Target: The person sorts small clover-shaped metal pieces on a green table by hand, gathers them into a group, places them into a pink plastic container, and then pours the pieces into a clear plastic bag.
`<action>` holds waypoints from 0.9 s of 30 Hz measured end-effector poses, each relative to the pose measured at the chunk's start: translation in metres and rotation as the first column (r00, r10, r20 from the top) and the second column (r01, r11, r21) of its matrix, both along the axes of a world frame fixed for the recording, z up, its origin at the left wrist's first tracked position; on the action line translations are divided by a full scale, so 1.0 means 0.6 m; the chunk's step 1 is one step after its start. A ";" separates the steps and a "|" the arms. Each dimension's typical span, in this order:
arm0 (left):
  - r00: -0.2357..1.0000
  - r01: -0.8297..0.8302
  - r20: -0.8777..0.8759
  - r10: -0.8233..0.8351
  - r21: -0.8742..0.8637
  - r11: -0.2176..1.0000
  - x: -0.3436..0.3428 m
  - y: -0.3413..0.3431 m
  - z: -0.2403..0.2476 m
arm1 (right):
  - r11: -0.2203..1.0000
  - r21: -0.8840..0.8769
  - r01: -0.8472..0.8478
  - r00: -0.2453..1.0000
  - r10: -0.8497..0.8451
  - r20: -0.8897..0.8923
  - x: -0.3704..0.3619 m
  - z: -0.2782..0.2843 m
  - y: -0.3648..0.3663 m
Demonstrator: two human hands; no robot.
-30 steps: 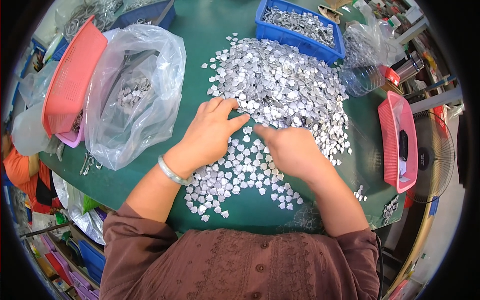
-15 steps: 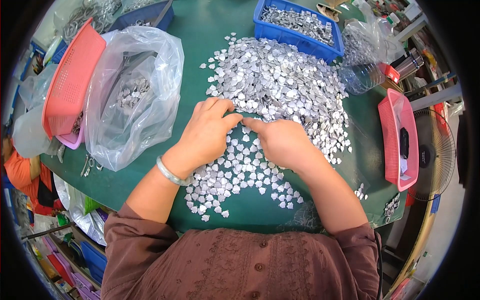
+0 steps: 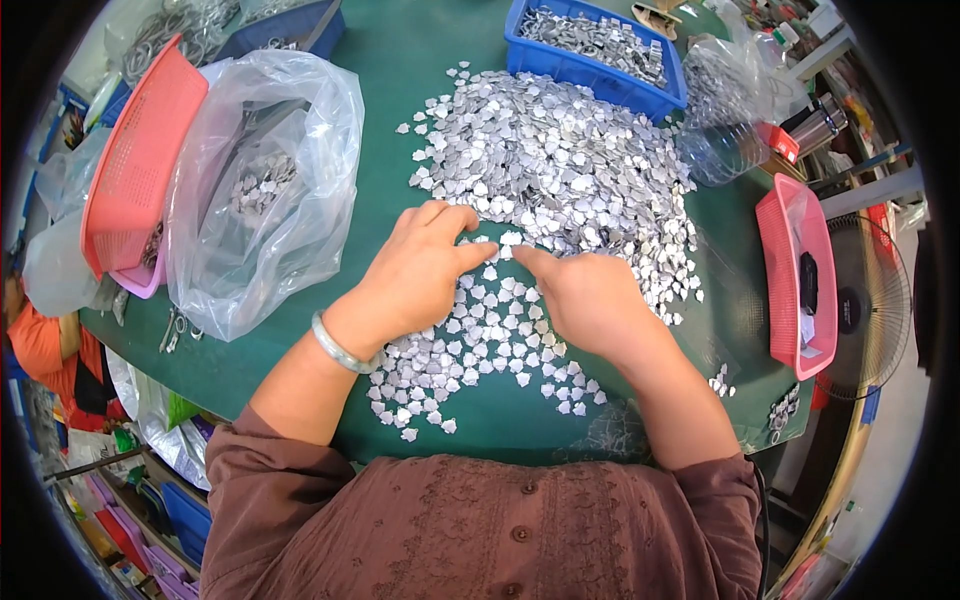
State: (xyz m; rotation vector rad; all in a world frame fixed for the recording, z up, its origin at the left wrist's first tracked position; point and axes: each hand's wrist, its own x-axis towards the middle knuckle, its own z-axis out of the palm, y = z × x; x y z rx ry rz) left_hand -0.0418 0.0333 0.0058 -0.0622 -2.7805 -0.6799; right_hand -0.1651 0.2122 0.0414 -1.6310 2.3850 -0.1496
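Note:
Small flat silver metal pieces with notched edges lie in a big pile (image 3: pixel 550 150) on the green tabletop (image 3: pixel 390 120). A looser spread of the same pieces (image 3: pixel 500 330) reaches toward me between my forearms. At the pile's near edge my left hand (image 3: pixel 415 270) rests open, its thumb stretched over a few pieces and its other fingers bent at the pile. Opposite it, my right hand (image 3: pixel 592 300) has the index finger extended, the tip touching the table beside a small group of pieces (image 3: pixel 510 243). Its remaining fingers are folded under and mostly hidden.
A clear plastic bag (image 3: pixel 265 190) with some pieces inside stands at left, beside a pink basket (image 3: pixel 140 160). Behind the pile is a blue bin (image 3: pixel 595 60) of metal parts. To the right are a clear bottle (image 3: pixel 725 155), another pink basket (image 3: pixel 800 280) and a fan (image 3: pixel 865 300).
My right hand has drawn back a little to the right and nearer to me. The fingertips have parted, uncovering several pieces between them. My left hand has barely shifted.

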 end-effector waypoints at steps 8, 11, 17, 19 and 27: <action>0.997 0.076 0.001 -0.076 0.025 0.997 0.007 -0.003 0.006 | 0.997 0.029 -0.074 0.996 0.072 0.050 -0.003 -0.008 0.003; 0.994 0.110 0.001 -0.110 0.045 0.993 0.006 -0.007 0.003 | 1.000 0.029 -0.004 0.998 0.003 0.060 -0.004 -0.009 -0.012; 0.998 0.055 -0.021 -0.054 0.070 0.996 0.003 0.000 -0.002 | 0.998 0.042 0.036 0.994 -0.040 0.099 -0.014 -0.006 -0.016; 0.998 0.056 -0.038 -0.053 0.078 0.995 0.001 0.002 -0.003 | 0.996 0.057 0.075 0.989 -0.081 0.120 -0.014 0.005 -0.018; 0.998 0.058 -0.021 -0.056 0.068 0.996 0.003 -0.001 -0.004 | 0.998 -0.030 0.058 0.998 -0.057 0.036 -0.014 -0.015 0.006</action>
